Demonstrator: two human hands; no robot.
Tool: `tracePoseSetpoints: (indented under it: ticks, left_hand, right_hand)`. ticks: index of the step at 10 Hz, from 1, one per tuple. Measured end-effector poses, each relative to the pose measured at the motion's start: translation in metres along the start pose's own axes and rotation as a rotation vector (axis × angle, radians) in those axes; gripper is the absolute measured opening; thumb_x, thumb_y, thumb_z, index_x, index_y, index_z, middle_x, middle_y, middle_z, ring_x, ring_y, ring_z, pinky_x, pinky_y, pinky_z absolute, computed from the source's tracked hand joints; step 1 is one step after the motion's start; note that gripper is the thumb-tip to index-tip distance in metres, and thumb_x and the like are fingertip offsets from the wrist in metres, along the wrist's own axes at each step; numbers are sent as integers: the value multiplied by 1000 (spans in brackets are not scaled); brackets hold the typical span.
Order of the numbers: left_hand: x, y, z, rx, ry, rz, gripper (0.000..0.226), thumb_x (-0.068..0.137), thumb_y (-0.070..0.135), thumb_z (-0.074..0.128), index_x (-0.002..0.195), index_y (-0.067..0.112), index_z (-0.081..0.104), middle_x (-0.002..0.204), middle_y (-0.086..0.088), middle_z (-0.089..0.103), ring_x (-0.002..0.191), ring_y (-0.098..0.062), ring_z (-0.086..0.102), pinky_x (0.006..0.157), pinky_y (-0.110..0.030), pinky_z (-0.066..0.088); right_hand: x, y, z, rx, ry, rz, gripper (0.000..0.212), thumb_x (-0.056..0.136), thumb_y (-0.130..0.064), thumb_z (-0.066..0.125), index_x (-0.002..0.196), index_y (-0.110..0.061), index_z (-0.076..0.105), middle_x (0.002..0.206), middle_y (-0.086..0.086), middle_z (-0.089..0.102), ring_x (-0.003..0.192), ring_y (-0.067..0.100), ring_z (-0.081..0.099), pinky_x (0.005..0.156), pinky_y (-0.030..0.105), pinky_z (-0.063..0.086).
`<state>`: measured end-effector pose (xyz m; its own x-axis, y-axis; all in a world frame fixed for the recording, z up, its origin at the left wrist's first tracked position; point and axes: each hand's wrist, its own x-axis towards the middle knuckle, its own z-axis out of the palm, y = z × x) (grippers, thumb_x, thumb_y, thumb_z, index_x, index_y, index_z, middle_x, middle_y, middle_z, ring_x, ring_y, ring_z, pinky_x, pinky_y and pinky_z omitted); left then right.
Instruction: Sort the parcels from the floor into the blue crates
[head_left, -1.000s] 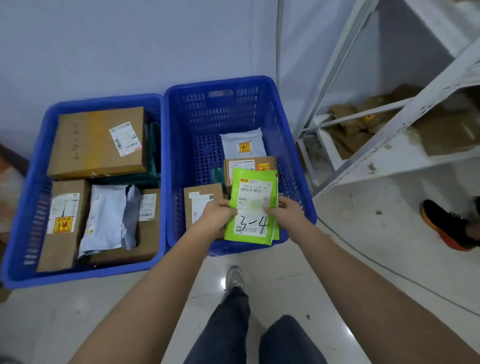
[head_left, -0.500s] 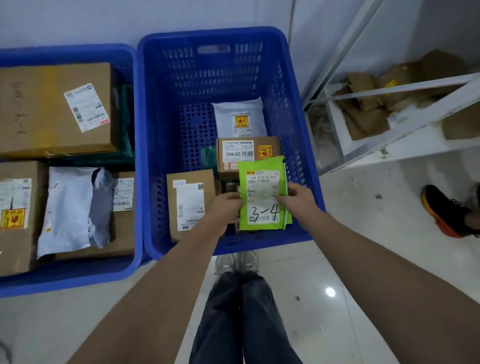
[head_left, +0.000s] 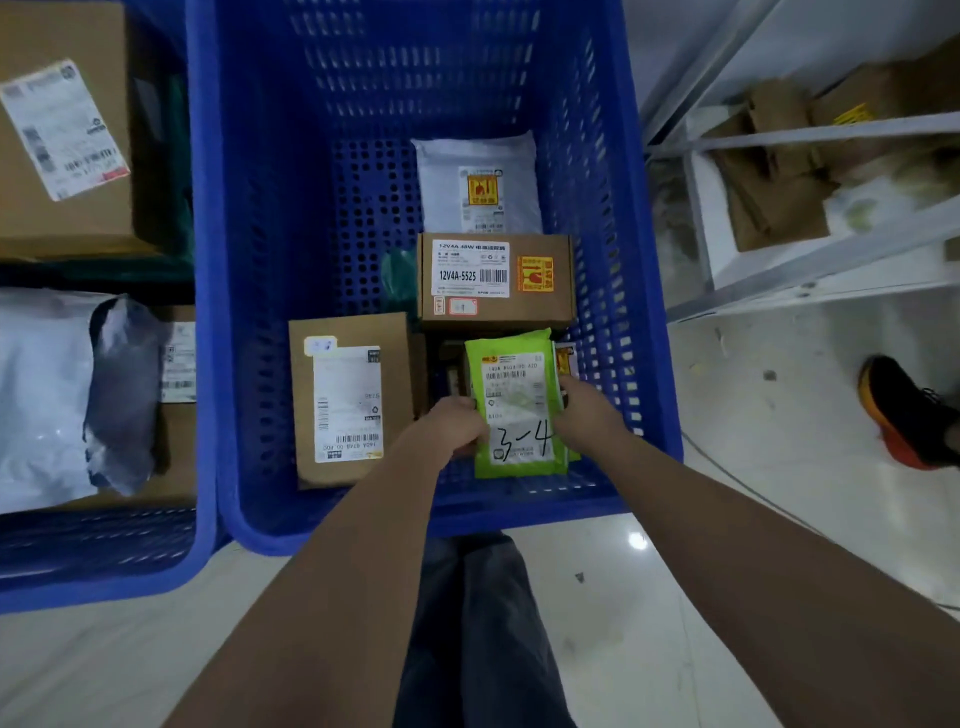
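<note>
The person is standing over the right blue crate, both arms reaching down into it. The left hand is pinching the left edge of a green mailer pouch, fingers curled round it, and the right hand is gripping the opposite edge, so both grips are clenched on the pouch. The pouch, marked "3-4" on its white label, is being held low inside the crate near the front wall, above other parcels; whether it is touching them I cannot tell. Just beyond it a brown box labelled 12V4A-5525 is lying flat, and beyond that a white poly mailer is resting against the far part of the floor of the crate. To the left of the pouch a flat cardboard parcel is lying with its label up. The left blue crate is sitting just beside, holding a large carton and a white bag. A metal shelf rack is standing to the right, and an orange-soled shoe is showing on the floor.
</note>
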<state>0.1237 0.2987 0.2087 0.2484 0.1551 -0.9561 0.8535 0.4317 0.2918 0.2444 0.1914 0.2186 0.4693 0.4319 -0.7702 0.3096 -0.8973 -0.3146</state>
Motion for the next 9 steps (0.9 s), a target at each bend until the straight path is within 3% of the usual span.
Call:
tracePoseSetpoints:
  ticks: [1, 2, 4, 5, 6, 7, 8, 9]
  left_hand:
    - [15, 4, 7, -42, 10, 13, 31, 81, -12, 54, 109, -1, 60, 121, -21, 60, 110, -34, 58, 99, -45, 47]
    - [28, 7, 15, -42, 18, 16, 31, 83, -10, 55, 111, 2, 61, 123, -19, 60, 112, -32, 57, 96, -35, 48]
    - [37, 3, 24, 88, -8, 32, 53, 87, -2, 56, 137, 6, 42, 134, -15, 53, 118, -27, 53, 84, -24, 42]
    - [33, -5, 20, 202, -53, 45, 59, 89, 9, 56, 144, 10, 33, 142, -12, 45, 125, -26, 48, 99, -27, 40]
    - [24, -14, 11, 428, -161, 23, 57, 91, 24, 54, 144, 12, 36, 146, -9, 41, 127, -24, 44, 109, -35, 34]
    - [6, -15, 5, 411, -127, 75, 44, 94, 22, 50, 135, 7, 48, 139, -10, 47, 114, -20, 49, 97, -26, 37]
    - [-21, -16, -1, 215, -60, 163, 39, 96, 16, 47, 134, 9, 49, 133, -10, 52, 114, -22, 52, 83, -18, 38]
    - [-66, -28, -11, 31, 50, 307, 31, 97, 19, 48, 127, 22, 55, 115, 2, 61, 89, -8, 57, 70, -15, 47]
  right_hand:
    - [13, 0, 1, -92, 64, 69, 37, 90, -9, 52, 126, -13, 50, 120, 11, 60, 106, 29, 58, 82, 37, 51]
    - [24, 0, 4, -183, 79, 145, 40, 88, -6, 52, 127, -9, 46, 123, 14, 58, 110, 31, 56, 86, 39, 50]
    - [28, 3, 14, -310, -25, 237, 69, 86, -4, 59, 144, 0, 21, 139, 19, 43, 124, 33, 48, 98, 42, 45]
    - [21, 12, 16, -354, -29, 198, 64, 86, -1, 58, 141, 1, 25, 138, 19, 42, 123, 33, 47, 94, 41, 45]
    - [12, 21, 13, -350, -55, 132, 47, 86, -4, 58, 130, 0, 41, 127, 19, 50, 113, 32, 54, 88, 37, 49]
    - [-2, 24, 9, -311, -116, 101, 40, 87, -9, 58, 124, 0, 47, 122, 19, 54, 108, 31, 56, 87, 37, 52]
    - [-17, 16, 1, -194, -92, 43, 33, 89, -8, 54, 120, 2, 49, 118, 17, 57, 104, 30, 57, 83, 33, 51]
    - [-40, 4, -7, 150, 45, -33, 32, 93, -15, 51, 124, -8, 52, 99, 3, 58, 88, 18, 57, 69, 26, 45]
